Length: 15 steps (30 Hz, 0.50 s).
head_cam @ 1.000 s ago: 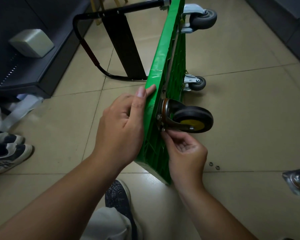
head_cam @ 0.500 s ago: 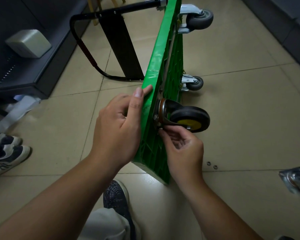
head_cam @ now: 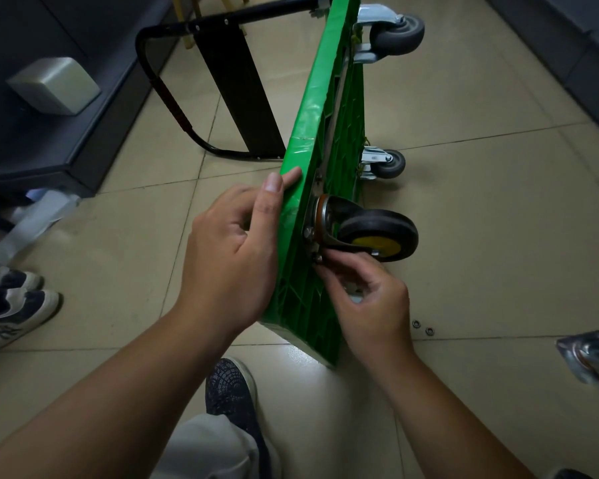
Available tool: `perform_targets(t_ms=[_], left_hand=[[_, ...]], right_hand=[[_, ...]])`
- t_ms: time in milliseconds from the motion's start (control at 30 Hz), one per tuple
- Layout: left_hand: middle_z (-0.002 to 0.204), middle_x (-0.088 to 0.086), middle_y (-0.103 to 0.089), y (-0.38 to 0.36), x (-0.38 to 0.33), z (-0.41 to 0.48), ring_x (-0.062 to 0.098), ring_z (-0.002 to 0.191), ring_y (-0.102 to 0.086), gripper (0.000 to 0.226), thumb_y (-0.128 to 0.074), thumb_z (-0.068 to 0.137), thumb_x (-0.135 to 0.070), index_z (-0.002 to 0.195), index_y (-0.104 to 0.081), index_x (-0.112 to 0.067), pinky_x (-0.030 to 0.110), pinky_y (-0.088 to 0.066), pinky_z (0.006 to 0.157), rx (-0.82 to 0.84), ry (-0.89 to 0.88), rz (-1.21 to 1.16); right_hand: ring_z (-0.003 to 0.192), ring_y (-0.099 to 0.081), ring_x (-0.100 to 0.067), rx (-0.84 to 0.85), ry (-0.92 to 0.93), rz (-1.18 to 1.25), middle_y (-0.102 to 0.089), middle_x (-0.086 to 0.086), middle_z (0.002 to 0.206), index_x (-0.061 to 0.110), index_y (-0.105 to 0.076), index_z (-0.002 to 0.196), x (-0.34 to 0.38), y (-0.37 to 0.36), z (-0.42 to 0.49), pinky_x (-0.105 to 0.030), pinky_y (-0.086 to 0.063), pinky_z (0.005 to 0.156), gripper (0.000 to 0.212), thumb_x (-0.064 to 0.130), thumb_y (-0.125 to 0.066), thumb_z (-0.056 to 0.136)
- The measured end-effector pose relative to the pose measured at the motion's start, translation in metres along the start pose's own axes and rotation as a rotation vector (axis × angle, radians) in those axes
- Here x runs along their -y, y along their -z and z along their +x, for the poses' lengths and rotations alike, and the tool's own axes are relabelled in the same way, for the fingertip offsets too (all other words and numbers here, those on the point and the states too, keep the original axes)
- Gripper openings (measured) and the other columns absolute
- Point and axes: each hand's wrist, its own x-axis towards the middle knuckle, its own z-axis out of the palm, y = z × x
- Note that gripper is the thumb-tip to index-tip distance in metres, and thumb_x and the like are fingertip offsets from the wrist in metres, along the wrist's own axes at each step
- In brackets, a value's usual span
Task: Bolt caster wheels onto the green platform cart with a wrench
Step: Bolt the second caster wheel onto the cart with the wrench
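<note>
A green platform cart (head_cam: pixel 329 108) is being stood on its long edge on the floor, ribbed underside facing right. It is being steadied by the left hand (head_cam: pixel 236 243), thumb lying along the upper edge, fingers curled behind the deck. A black caster with a yellow hub (head_cam: pixel 370 236) is being fitted to the underside at the near end. A small fastener (head_cam: pixel 318 259) at the lower corner of its plate is being pinched by the right hand (head_cam: pixel 370 299), apparently being threaded by finger. Two grey casters, an upper one (head_cam: pixel 398 34) and a lower one (head_cam: pixel 388 164), are being carried at the far end, seemingly mounted. A fourth caster (head_cam: pixel 588 357) is lying loose on the floor at the right, well apart from the cart, two small metal rings (head_cam: pixel 422 326) lying between. No wrench is being shown, so tightening and the last wheel are being judged outstanding. The black folding handle (head_cam: pixel 187 29) is jutting left. Glossy beige tile (head_cam: pixel 481 236) is being used as the work surface; a dark low cabinet (head_cam: pixel 49 150) bearing a grey box (head_cam: pixel 54 86) is standing at the left, another person's sneakers (head_cam: pixel 11 312) showing near it
</note>
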Motion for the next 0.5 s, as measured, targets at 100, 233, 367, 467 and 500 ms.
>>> perform_targets(t_ms=[100, 233, 367, 467, 500], left_hand=[[0.111, -0.023, -0.067, -0.0003, 0.0001, 0.0000, -0.006, 0.110, -0.058, 0.047, -0.033, 0.103, -0.057, 0.129, -0.067, -0.038, 0.026, -0.048, 0.089, 0.009, -0.005, 0.003], [0.112, -0.020, -0.067, -0.0005, 0.0004, -0.0001, -0.005, 0.110, -0.058, 0.048, -0.032, 0.102, -0.058, 0.130, -0.067, -0.039, 0.027, -0.048, 0.088, 0.013, -0.003, 0.001], [0.112, -0.020, -0.068, -0.0004, 0.0010, 0.0003, -0.004, 0.110, -0.059, 0.047, -0.033, 0.103, -0.057, 0.130, -0.067, -0.039, 0.025, -0.047, 0.089, 0.010, -0.004, 0.006], [0.112, -0.021, -0.068, -0.0007, 0.0002, 0.0005, -0.004, 0.111, -0.059, 0.046, -0.033, 0.104, -0.056, 0.130, -0.067, -0.038, 0.026, -0.048, 0.090, 0.006, -0.003, 0.003], [0.113, -0.021, -0.068, -0.0008, 0.0001, 0.0005, -0.004, 0.111, -0.059, 0.046, -0.034, 0.104, -0.056, 0.130, -0.067, -0.038, 0.027, -0.048, 0.090, 0.006, -0.001, 0.002]], right_hand=[[0.090, -0.070, -0.012, 0.007, 0.001, -0.036, -0.073, 0.008, 0.099, 0.017, -0.076, 0.107, -0.0002, 0.0034, 0.0011, -0.026, -0.057, 0.081, 0.021, 0.011, -0.076, 0.087], [0.083, -0.069, -0.012, -0.004, -0.056, -0.048, -0.073, 0.011, 0.092, 0.021, -0.076, 0.104, 0.0008, 0.0018, 0.0020, -0.030, -0.058, 0.075, 0.017, 0.016, -0.077, 0.087], [0.080, -0.071, -0.010, -0.002, -0.125, 0.000, -0.074, 0.011, 0.085, 0.020, -0.075, 0.098, 0.0025, 0.0006, 0.0043, -0.026, -0.059, 0.074, 0.011, 0.018, -0.077, 0.088], [0.077, -0.072, -0.008, -0.014, -0.197, 0.073, -0.074, 0.009, 0.079, 0.017, -0.075, 0.092, 0.0039, -0.0028, 0.0050, -0.023, -0.058, 0.071, 0.006, 0.020, -0.077, 0.088], [0.074, -0.072, -0.007, -0.028, -0.221, 0.100, -0.074, 0.009, 0.077, 0.016, -0.075, 0.090, 0.0036, -0.0045, 0.0049, -0.022, -0.056, 0.069, 0.006, 0.021, -0.077, 0.088]])
